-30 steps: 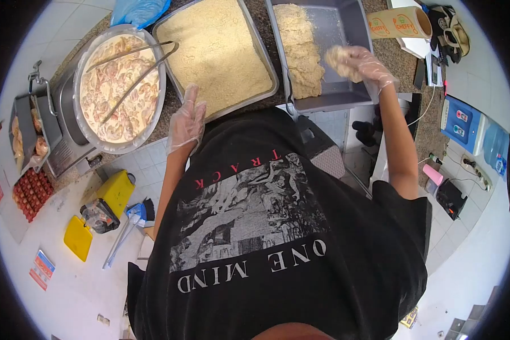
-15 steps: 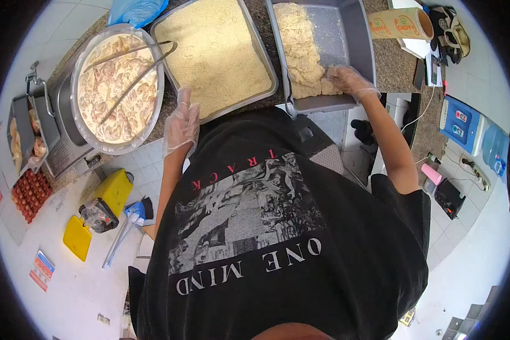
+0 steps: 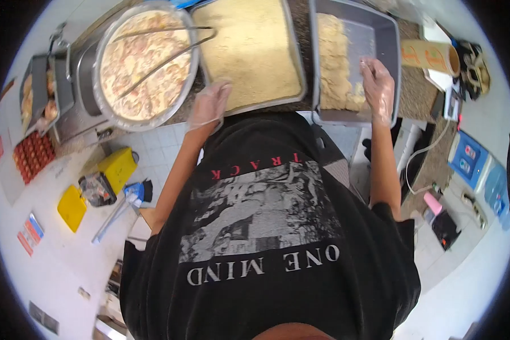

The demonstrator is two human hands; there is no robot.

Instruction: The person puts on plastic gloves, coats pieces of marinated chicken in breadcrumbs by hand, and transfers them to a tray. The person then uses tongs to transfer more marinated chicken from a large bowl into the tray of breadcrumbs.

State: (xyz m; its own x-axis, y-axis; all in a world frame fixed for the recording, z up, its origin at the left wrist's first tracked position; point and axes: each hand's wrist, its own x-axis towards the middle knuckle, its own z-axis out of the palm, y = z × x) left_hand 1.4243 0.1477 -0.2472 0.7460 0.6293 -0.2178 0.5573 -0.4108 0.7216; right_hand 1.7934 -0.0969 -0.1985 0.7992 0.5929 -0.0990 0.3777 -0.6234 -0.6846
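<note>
My left hand (image 3: pixel 211 103), in a clear plastic glove, is at the front left corner of a metal tray (image 3: pixel 301 76) of pale yellow breading crumbs (image 3: pixel 249 51). Its fingers are loosely extended and hold nothing I can see. Over the front right part of a grey plastic bin (image 3: pixel 396 62) is my gloved right hand (image 3: pixel 378 88), fingers curled in, with no piece visible in them. Crumb-coated pieces (image 3: pixel 333 62) lie packed along the bin's left side. On the left, a large round bowl (image 3: pixel 194 62) holds raw meat pieces (image 3: pixel 147 68) in creamy batter, with metal tongs (image 3: pixel 163 59) across it.
A sink (image 3: pixel 85 79) is left of the bowl, with grey trays (image 3: pixel 37 90) and an egg carton (image 3: pixel 34 156) beyond. Right of the bin lies a cardboard roll (image 3: pixel 433 56). A cable (image 3: pixel 411 164) hangs at the counter's right. A yellow dustpan (image 3: pixel 72 213) is lower left.
My right hand has lifted off the coated pieces, its fingers now curled inward. My left hand stays by the tray corner, its fingers tilted further right. The whole view has shifted.
</note>
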